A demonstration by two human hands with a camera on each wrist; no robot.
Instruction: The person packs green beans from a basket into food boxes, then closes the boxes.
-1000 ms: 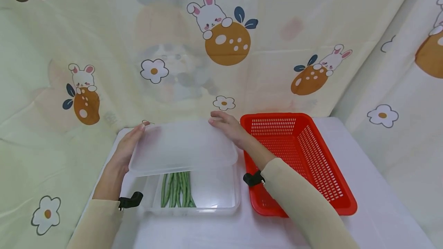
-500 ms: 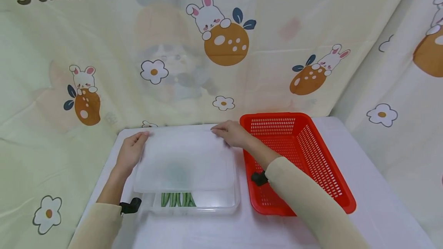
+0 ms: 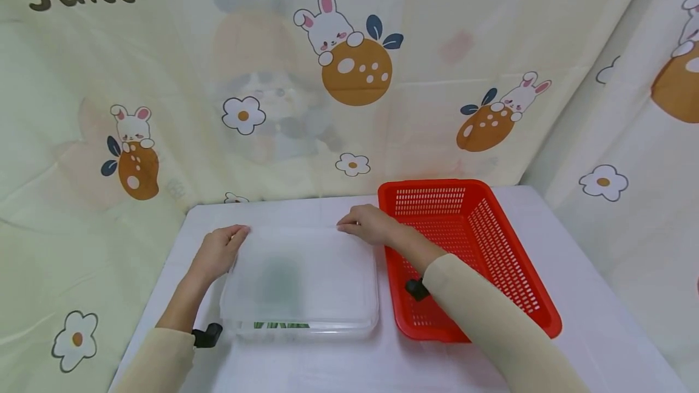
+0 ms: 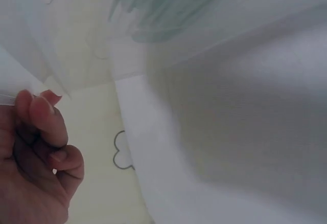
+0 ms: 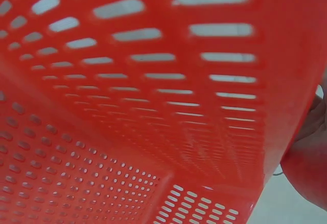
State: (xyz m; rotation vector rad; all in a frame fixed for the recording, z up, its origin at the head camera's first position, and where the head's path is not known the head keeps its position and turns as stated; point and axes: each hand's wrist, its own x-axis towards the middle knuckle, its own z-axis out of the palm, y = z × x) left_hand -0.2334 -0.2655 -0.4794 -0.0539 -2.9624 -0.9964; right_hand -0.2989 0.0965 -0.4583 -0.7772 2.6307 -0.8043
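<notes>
A translucent plastic lid [image 3: 322,278] lies over a clear rectangular container [image 3: 306,335], its front edge a little short of the container's front rim. Green beans [image 3: 281,325] show at that front gap and as a blurred green patch through the lid. My left hand [image 3: 217,251] pinches the lid's back left corner between thumb and fingers. At the back right corner, my right hand [image 3: 372,224] pinches the lid's edge. The left wrist view has the left hand [image 4: 41,157] with curled fingers at the lid's thin edge. In the right wrist view the basket hides most of the right hand [image 5: 309,168].
A red slotted plastic basket [image 3: 448,235] stands right of the container, beneath my right forearm. White cloth [image 3: 327,375] covers the table. A printed curtain [image 3: 426,126] hangs behind the table's back edge.
Both hands have brought the lid down and toward me over the container. It was raised and tilted before, with more of the beans uncovered. The basket has stayed put.
</notes>
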